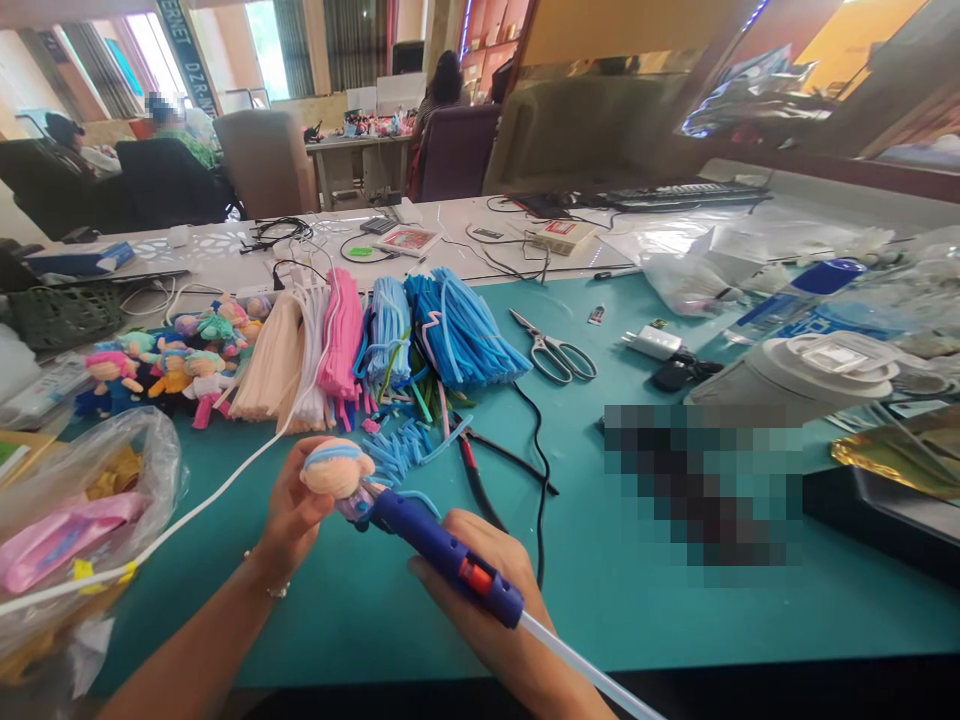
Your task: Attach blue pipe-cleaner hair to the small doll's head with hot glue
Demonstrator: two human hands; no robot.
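The left hand grips a small doll head in its fingers above the teal bench, while the right hand clenches a blue glue gun, nozzle against the doll's underside. Hot glue could likely burn the close-set left fingers, or smear if the head tilts.

Fuzzy chenille doll, glossy blue plastic glue gun, matt teal mat, shiny metal scissors.
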